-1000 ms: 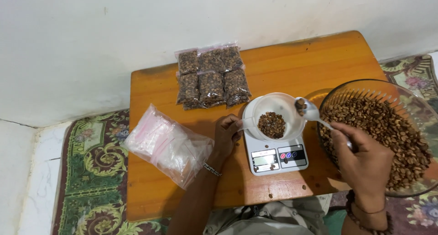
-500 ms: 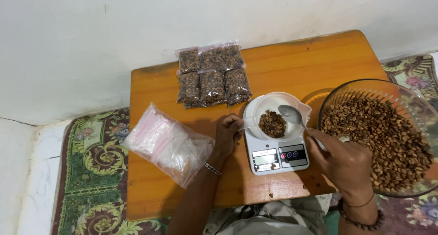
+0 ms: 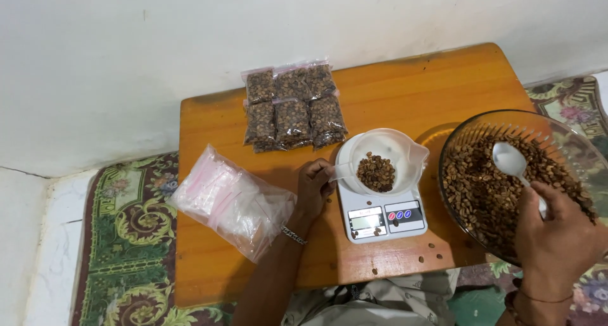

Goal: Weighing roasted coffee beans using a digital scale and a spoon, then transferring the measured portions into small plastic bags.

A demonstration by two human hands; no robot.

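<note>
Gripping white spoon (image 3: 510, 162), right hand (image 3: 558, 237) closed

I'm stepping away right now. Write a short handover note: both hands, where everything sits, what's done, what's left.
Left hand steadies the white cup's handle on the scale.
Right hand holds an empty white spoon over the glass bowl of brown beans.
Done: six filled bags lie at the table's far edge; the cup holds a small heap.
Left: more beans in the bowl; empty bags wait in a pack on the left.
</note>
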